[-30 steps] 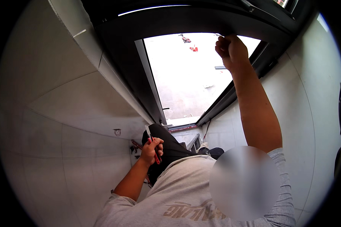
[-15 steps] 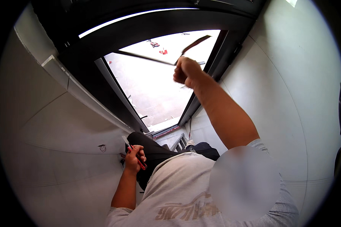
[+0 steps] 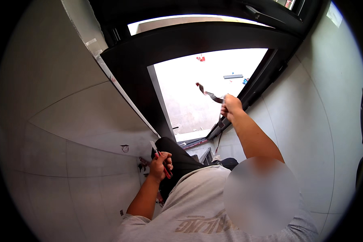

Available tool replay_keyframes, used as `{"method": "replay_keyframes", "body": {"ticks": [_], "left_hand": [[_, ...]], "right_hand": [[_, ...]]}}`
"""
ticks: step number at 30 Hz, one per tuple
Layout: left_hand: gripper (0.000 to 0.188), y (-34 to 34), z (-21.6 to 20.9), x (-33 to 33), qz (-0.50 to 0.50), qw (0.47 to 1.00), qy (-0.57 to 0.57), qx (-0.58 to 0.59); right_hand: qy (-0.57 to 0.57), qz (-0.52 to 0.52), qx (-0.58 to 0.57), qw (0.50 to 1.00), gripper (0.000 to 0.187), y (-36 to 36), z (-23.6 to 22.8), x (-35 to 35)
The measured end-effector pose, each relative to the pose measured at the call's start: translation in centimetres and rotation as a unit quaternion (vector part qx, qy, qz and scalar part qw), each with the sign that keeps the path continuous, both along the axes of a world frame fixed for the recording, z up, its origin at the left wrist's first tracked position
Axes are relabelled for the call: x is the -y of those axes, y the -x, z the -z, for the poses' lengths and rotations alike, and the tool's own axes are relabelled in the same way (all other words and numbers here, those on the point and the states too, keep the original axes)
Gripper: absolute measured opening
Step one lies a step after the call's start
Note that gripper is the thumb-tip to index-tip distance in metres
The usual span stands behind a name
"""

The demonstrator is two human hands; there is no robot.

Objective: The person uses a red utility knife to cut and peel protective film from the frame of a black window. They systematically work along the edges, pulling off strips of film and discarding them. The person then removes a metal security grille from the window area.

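Observation:
My left hand (image 3: 161, 165) is closed around a red and black utility knife (image 3: 168, 172), low in front of my body beside my dark-trousered leg. The knife's pale blade points up and away from me. My right hand (image 3: 232, 107) reaches forward with its fingers closed on a thin, dark strip (image 3: 214, 97), perhaps tape or film. One end of the strip curls loosely to the left; another part hangs below my fist. Behind this hand is the glazed or open middle of a black window or door frame (image 3: 141, 76); I cannot tell which.
Pale panelled walls stand at the left (image 3: 80, 133) and right (image 3: 302, 133). Part of a grey stepladder (image 3: 205, 156) shows below the frame. Beyond the frame, a grey bar (image 3: 233, 76) and red scraps (image 3: 201, 59) lie on a bright floor.
The strip was stretched taut from the frame's upper left to my right hand; now it dangles free. That hand has come lower and nearer. The view has shifted; the knife stays in my left hand.

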State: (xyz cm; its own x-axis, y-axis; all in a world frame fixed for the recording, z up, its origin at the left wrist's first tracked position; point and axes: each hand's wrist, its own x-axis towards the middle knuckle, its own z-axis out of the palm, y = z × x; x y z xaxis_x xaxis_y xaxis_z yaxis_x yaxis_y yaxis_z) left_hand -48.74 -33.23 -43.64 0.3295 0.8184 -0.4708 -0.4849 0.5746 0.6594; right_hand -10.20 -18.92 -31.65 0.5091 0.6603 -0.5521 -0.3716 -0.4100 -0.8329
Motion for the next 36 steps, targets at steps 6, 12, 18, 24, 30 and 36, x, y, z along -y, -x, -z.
{"method": "replay_keyframes", "body": {"ticks": [6,12,18,24,30,36], "left_hand": [[0.022,-0.4,-1.1,-0.6,0.006,1.000,0.012,0.027],[0.020,-0.3,-2.0,-1.1,0.037,0.999,0.033,-0.005],[0.018,-1.0,-3.2,-1.7,0.068,0.996,0.045,-0.045],[0.013,-2.8,-4.5,-2.7,0.106,0.986,0.002,-0.129],[0.024,-6.0,-7.1,-3.5,0.129,0.982,-0.082,-0.111],[0.047,-7.7,-9.0,-2.3,0.180,0.941,-0.273,-0.091]], "right_hand": [[0.022,0.046,0.206,0.977,0.026,-15.7,12.6,17.6],[0.403,-0.252,0.481,0.736,0.024,-15.7,14.8,51.7],[0.723,-0.096,0.041,0.683,0.026,-14.6,11.4,81.2],[0.620,0.115,-0.039,0.775,0.025,-13.7,13.2,82.9],[0.368,-0.020,0.180,0.912,0.030,-13.4,17.0,55.5],[0.100,-0.301,0.393,0.863,0.032,-6.1,3.4,29.2]]}}
